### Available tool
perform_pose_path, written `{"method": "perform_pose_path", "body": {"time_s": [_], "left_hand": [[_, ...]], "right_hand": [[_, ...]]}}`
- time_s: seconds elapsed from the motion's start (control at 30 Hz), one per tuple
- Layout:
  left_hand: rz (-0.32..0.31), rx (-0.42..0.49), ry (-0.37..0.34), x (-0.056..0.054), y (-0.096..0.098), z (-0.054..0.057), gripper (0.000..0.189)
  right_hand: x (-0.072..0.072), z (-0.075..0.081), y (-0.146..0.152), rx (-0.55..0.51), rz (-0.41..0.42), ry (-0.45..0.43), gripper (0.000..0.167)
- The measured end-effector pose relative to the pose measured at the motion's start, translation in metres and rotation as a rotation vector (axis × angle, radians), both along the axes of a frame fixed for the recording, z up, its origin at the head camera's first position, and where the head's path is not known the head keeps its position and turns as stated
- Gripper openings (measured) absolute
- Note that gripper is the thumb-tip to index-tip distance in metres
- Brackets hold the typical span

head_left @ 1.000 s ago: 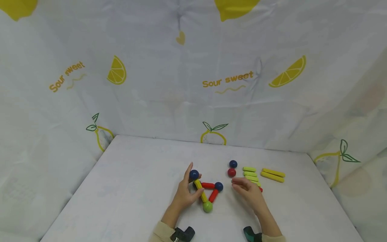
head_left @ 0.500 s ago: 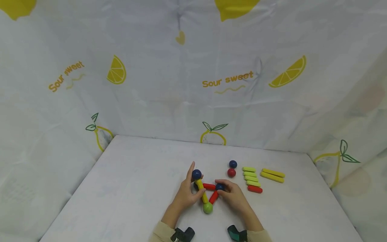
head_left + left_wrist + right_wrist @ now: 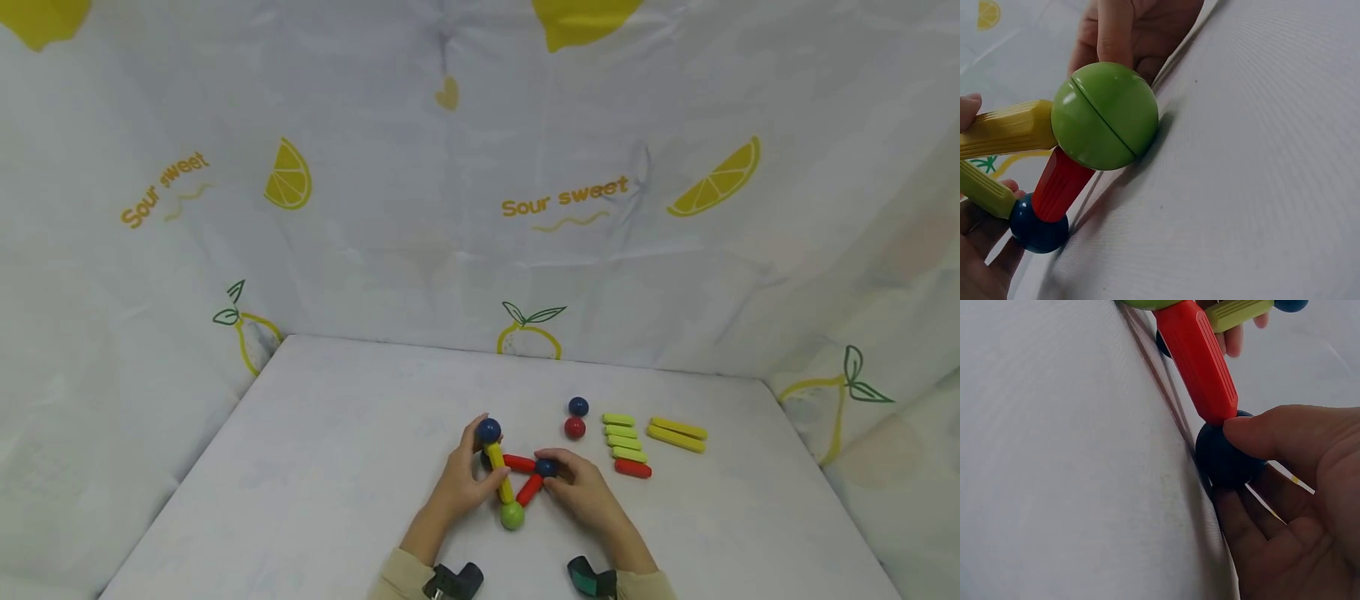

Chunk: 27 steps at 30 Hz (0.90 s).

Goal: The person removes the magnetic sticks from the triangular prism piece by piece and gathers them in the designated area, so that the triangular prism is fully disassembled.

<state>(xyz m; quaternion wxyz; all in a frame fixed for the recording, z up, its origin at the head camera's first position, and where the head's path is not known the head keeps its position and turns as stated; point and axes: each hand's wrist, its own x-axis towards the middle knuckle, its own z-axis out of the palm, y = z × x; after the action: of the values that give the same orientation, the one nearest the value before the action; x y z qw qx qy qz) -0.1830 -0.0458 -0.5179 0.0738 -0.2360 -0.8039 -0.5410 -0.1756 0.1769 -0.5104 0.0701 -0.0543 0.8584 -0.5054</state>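
A construction of magnetic rods and balls stands on the table. My left hand [image 3: 456, 485] grips its raised left side, the thumb on a yellow rod [image 3: 1013, 130] and the fingers behind a light green rod [image 3: 985, 190]. Both rods rise towards a blue ball [image 3: 488, 431] at the top. The yellow rod's lower end meets a green ball [image 3: 1105, 116] at the front. Two red rods [image 3: 1200, 362] lie low and meet at the right corner's blue ball [image 3: 1225, 456], which my right hand [image 3: 588, 493] pinches between thumb and fingers. Another blue ball [image 3: 1038, 224] forms the back left corner.
Behind the right hand lie a loose blue ball [image 3: 578, 407] and a red ball [image 3: 574, 428]. Several light green rods [image 3: 621, 431], a loose red rod [image 3: 633, 469] and two yellow rods [image 3: 677, 434] lie farther right. A printed cloth [image 3: 420, 250] hangs behind the table.
My right hand has moved left and taken hold of the right corner's blue ball. The left index finger has bent down behind the top ball. The green ball has shifted slightly.
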Motion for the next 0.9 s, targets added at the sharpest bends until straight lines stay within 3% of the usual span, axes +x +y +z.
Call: {"method": "perform_pose_path", "body": {"time_s": [0.1,0.33,0.43,0.67,0.9], "left_hand": [[-0.034,0.004,-0.015,0.000,-0.002,-0.001,0.065],[-0.103,-0.041,-0.037,-0.002,-0.010,-0.004,0.064],[-0.078,-0.074,-0.059,-0.002,-0.011,-0.005,0.068],[0.018,-0.144,-0.095,-0.003,-0.007,-0.010,0.050],[0.057,-0.118,-0.214,-0.014,0.003,-0.011,0.044]], "right_hand": [[0.001,0.000,-0.001,0.029,-0.011,0.027,0.036],[0.001,-0.002,-0.001,0.071,-0.016,0.057,0.036],[0.002,-0.003,-0.001,0.076,-0.015,0.056,0.036],[0.002,-0.005,-0.001,0.069,-0.001,0.049,0.036],[-0.001,-0.005,0.001,0.077,0.038,0.057,0.038]]}}
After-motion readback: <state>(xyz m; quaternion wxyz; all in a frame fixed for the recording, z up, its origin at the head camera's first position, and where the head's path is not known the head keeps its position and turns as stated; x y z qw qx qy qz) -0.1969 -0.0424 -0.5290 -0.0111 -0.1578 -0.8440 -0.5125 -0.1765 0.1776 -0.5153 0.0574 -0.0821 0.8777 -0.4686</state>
